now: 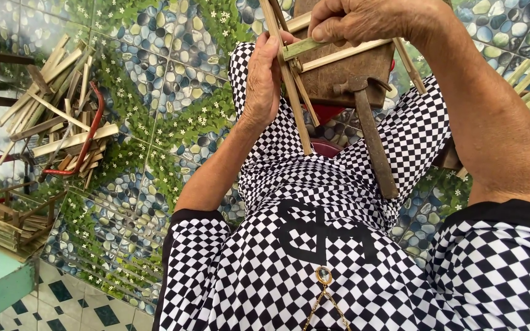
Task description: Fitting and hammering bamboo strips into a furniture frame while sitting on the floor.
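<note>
Nearest is the person's checkered shirt point(314, 257), filling the lower frame, with a small pendant point(323, 275) hanging at the chest. Past that a hammer point(372, 138) lies on the lap, handle pointing back toward the body, head resting against a brown wooden block point(354, 73). Up over the block sits the bamboo frame point(314, 58): its long sticks run near-to-far, slanting a bit left, and the crosspieces go left-right. The left hand point(262, 83) is wrapped around one long stick, fingers closed on it. The right hand point(357, 21) is clamped down on the frame's far crosspiece. The frame's far end is cut off by the top edge, so I can't tell its full shape. Off to the left, a pile of bamboo strips point(56, 116) lies on the pebble-pattern floor point(167, 92), and nearer left is a finished-looking crate point(7, 224), partly cut off.
</note>
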